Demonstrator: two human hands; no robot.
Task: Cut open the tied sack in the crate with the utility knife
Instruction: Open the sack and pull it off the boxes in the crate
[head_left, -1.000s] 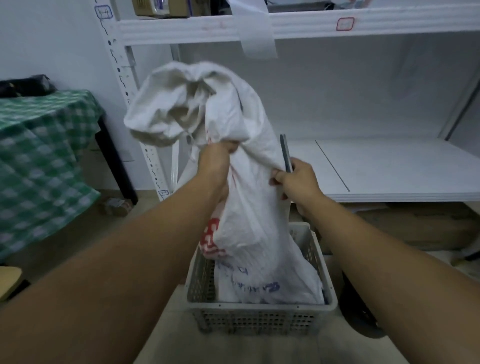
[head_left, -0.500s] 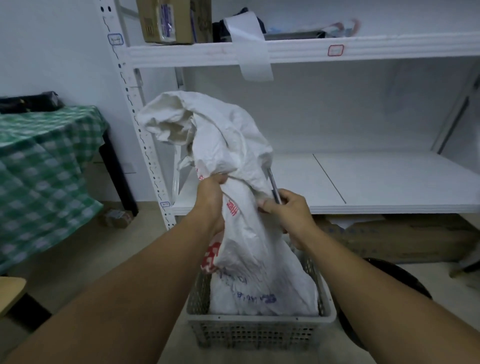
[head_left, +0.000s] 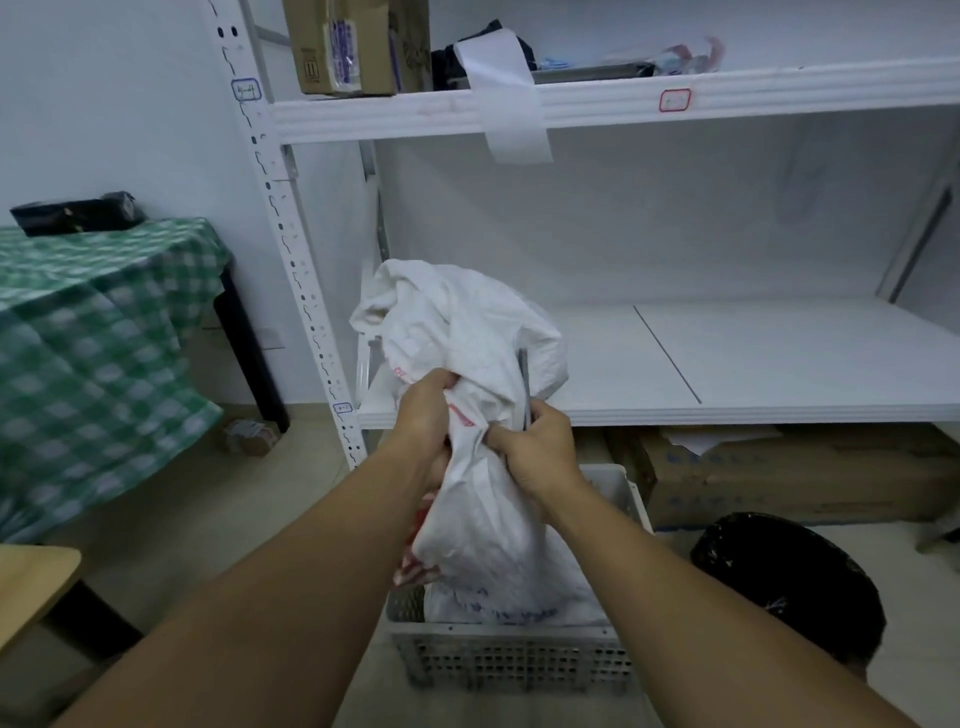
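A white woven sack (head_left: 483, 525) with red and blue print stands upright in a grey perforated plastic crate (head_left: 519, 660) on the floor. Its loose upper part flops over above my hands. My left hand (head_left: 426, 415) grips the bunched neck of the sack from the left. My right hand (head_left: 535, 452) holds the sack's neck from the right and also grips the utility knife (head_left: 525, 387), whose thin grey body points straight up beside the cloth. The knife's lower end is hidden in my fist.
A white metal shelving unit (head_left: 727, 364) stands right behind the crate, with a cardboard box (head_left: 343, 47) on its upper shelf. A table with a green checked cloth (head_left: 93, 338) is at the left. A black round object (head_left: 789, 582) lies on the floor at the right.
The sack's top has sunk lower and both hands have come down with it, closer to the crate. The hands keep their grip on the neck and the knife.
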